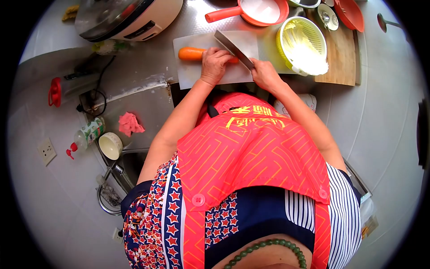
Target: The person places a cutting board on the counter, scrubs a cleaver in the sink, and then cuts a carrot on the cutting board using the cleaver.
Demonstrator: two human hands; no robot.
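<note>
Head view: left hand point(213, 66) clamped over the carrot point(190, 54), which lies crosswise on the white board point(188, 74) on the counter point(156, 54); right hand point(266, 75) closed round the knife point(234, 48), blade slanting away and leftward above the carrot's right end, contact not discernible. Right of the board stands a basket point(320, 38), by a wooden board point(342, 56); a red pan point(221, 14) lies beyond. Farther out, left: pink cloth point(131, 124), bowl point(110, 145) and bottle point(92, 131), near one another.
</note>
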